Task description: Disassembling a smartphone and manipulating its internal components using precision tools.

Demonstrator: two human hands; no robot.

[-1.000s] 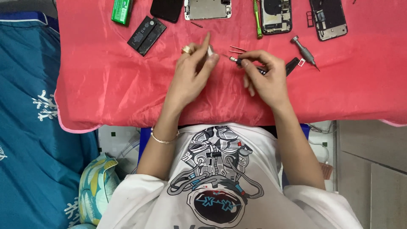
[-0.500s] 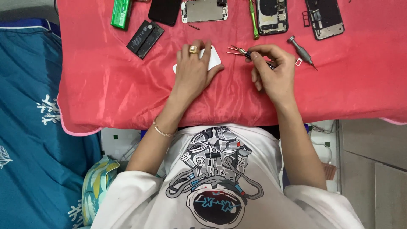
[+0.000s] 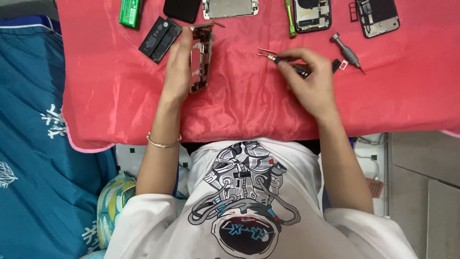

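Since half a second ago the left hand has slid toward the upper left of the frame. It no longer lies flat over a pale part at the centre but props a phone frame up on its long edge. The right hand has stayed near its old spot.

At far left, blue bedding lies beside the worktop, which is covered by a red cloth. Along the top left edge we see a green pack, then a black battery just left of the left hand. That hand is loosely spread, fingers straight, and it cradles the frame from its left side. The frame stands nearly upright, its top end close to the battery's corner.

Right of centre, the right hand is closed in a pinch on tweezers together with a thin dark-handled tool. The tips point left toward the frame but are well apart from it, and we cannot tell whether they carry anything. Above lie a green screwdriver and two opened phones. A grey screwdriver and a small tray sit just right of the hand.

We judge the step in hand to be presenting the frame for fine work, with the tool poised. Bringing the two together would call for the left hand to keep the frame steady on the soft cloth, and for the tips to cross the bare red gap without snagging it.
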